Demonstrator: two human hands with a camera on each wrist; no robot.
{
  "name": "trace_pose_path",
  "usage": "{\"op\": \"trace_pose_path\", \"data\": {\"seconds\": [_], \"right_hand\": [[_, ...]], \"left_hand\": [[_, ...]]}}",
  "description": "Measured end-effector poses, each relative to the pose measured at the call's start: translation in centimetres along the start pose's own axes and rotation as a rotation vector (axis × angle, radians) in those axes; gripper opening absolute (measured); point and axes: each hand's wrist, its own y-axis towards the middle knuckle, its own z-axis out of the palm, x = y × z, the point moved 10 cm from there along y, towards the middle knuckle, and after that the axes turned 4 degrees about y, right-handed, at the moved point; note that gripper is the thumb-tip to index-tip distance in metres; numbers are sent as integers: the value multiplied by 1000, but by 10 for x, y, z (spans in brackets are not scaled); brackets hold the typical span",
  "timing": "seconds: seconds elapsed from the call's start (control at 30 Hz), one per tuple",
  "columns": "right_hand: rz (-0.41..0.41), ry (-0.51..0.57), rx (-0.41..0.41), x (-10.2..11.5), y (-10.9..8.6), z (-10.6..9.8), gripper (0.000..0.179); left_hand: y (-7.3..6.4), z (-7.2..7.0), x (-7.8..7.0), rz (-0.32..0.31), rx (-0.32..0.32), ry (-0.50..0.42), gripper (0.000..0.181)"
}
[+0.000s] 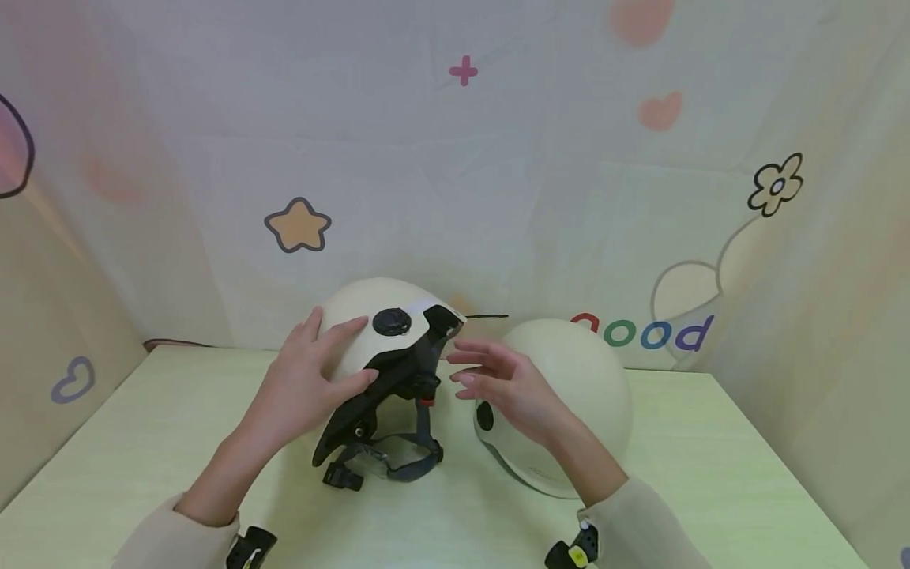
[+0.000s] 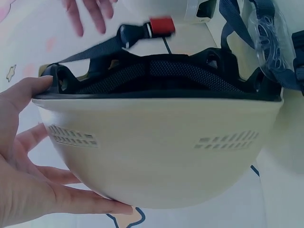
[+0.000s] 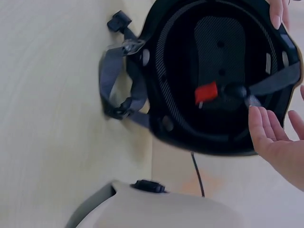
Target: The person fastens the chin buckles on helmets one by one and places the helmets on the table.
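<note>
A white helmet [image 1: 355, 304] with a black rim and a round black side vent is tipped on its side, its dark padded inside [image 3: 221, 47] facing the right wrist camera. My left hand [image 1: 302, 383] grips it, thumb at the rim and fingers spread over the shell. From the rim hangs a grey strap with a red buckle end [image 3: 206, 93], blurred in the left wrist view. My right hand [image 1: 515, 391] is beside the opening with fingers extended, fingertips close to this strap. Another grey strap [image 1: 412, 472] with a black buckle dangles low, partly wrapped in clear plastic [image 2: 265, 42].
A second white helmet [image 1: 569, 371] rests dome up on the pale table [image 1: 711, 474], to the right and partly behind my right forearm. A printed curtain [image 1: 398, 190] hangs along the back and sides. A thin dark cord [image 3: 197, 173] shows behind the helmets.
</note>
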Motion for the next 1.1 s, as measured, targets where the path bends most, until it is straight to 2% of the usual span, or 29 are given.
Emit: {"op": "trace_pose_path", "data": {"seconds": [0.2, 0.37, 0.53, 0.77, 0.93, 1.1], "right_hand": [[46, -56, -20, -17, -6, -14, 43], [91, -91, -35, -30, -11, -22, 44], [124, -117, -39, -38, -15, -26, 44], [116, -131, -36, -40, -19, -29, 44], [133, -153, -29, -47, -18, -26, 43], [151, -178, -28, -55, -16, -20, 45]], "left_hand": [[-1, -4, 16, -56, 10, -39, 62], [-3, 1, 39, -134, 54, -139, 64], [-9, 3, 62, -217, 34, -196, 63], [-19, 3, 84, -266, 24, -268, 67], [-29, 10, 98, -323, 71, -343, 77], [-39, 20, 112, -387, 125, -377, 87]]}}
